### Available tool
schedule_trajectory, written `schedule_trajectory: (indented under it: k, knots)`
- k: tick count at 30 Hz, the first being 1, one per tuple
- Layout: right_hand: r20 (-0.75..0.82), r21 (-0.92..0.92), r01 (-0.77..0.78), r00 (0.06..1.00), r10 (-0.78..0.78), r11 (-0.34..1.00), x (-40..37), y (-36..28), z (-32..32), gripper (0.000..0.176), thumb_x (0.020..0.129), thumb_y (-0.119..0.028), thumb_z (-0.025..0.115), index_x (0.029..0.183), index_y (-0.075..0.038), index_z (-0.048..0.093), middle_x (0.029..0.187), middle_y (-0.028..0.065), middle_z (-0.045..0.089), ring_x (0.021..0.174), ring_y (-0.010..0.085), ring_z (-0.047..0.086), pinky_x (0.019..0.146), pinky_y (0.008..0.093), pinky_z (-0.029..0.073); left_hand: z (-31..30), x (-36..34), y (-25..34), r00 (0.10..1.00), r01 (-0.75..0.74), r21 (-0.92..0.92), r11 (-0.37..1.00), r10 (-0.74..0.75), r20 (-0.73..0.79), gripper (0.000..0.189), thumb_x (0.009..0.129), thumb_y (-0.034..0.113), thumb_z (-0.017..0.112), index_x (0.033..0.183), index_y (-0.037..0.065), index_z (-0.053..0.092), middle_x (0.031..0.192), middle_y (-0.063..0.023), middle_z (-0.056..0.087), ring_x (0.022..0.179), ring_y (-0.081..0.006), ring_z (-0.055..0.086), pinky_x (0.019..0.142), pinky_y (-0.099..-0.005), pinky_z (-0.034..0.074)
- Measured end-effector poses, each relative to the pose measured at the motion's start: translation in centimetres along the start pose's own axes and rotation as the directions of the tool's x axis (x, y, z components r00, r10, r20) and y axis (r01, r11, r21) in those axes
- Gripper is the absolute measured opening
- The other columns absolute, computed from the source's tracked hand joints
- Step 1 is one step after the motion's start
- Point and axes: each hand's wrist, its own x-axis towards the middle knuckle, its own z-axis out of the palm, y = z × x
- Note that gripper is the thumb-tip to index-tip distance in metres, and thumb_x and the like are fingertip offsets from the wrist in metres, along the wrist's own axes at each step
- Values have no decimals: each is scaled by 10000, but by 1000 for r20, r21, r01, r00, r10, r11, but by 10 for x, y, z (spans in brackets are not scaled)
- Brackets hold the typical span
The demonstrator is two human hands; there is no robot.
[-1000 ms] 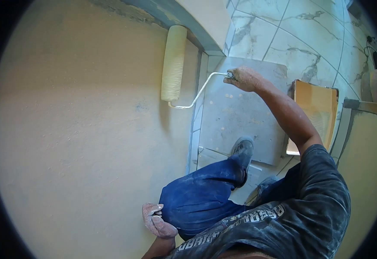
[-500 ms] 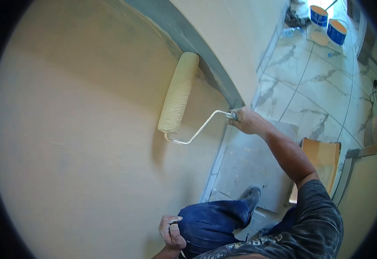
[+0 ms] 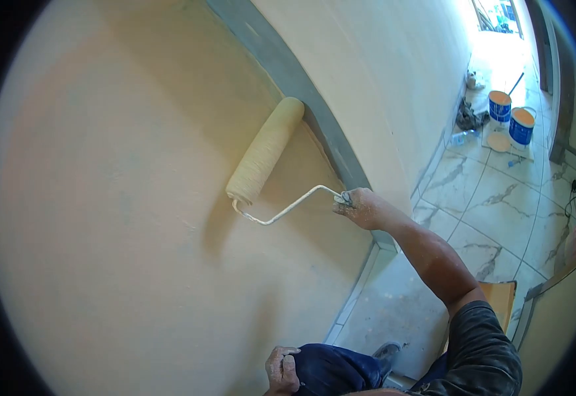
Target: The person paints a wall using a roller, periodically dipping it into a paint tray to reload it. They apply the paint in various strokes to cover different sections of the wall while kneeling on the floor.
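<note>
My right hand [image 3: 362, 208] is closed around the handle end of a paint roller [image 3: 265, 150]. The roller's long cream sleeve lies slantwise against the beige wall [image 3: 136, 251], its upper end beside the grey band [image 3: 321, 125] at the wall's edge. A bent, paint-spattered wire frame [image 3: 278, 214] joins the sleeve to the handle, most of which my fingers hide. Low in the view, my left hand [image 3: 282, 371] rests by my knee with its fingers curled in and paint on them; nothing shows in its grip.
Two blue-and-white paint buckets [image 3: 521, 127] stand down the marble-patterned tile floor [image 3: 499, 204], with a dark cloth [image 3: 471, 117] and a plastic bottle [image 3: 463, 137] beside them. A paint tray [image 3: 499, 297] lies partly behind my right arm. Cables [image 3: 575, 195] are at the far right.
The view has tilted up, showing more of the corridor. The roller now slants more, its lower end swung left, still in my right hand. My left hand stays curled by the knee.
</note>
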Motion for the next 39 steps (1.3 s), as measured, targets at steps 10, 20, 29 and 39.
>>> schedule_trajectory:
  k: [10,20,29,39]
  knots:
    - [-67,-89,288,953,-294,953,88,-66,-51,482,958,-473,589,922,5,646,745,213,628,654,340,577,634,445,462,17,40,69,992,-124,343,931,111,56,294,971,263,475,975,25,649,939,-174,628,854,-318,621,772,-414,502]
    - [-143,64,227,966,-217,972,112,-214,-140,579,943,-528,597,740,14,591,592,121,555,486,215,535,480,407,434,22,44,84,988,-142,386,911,155,-2,354,957,297,469,880,3,651,862,-176,651,781,-337,645,717,-416,509]
    - [-171,108,254,957,-234,961,128,-264,-172,564,955,-502,592,665,-30,491,554,77,457,459,189,464,438,399,393,16,34,93,989,-119,429,895,144,-26,340,961,264,448,888,3,654,861,-182,649,793,-352,645,723,-419,512]
    - [-74,47,256,965,-252,966,96,-195,-125,534,962,-529,566,764,-35,526,565,53,454,474,163,475,446,353,411,12,36,84,978,-192,405,894,210,-2,342,967,266,456,883,-2,651,861,-178,651,793,-339,643,727,-411,510]
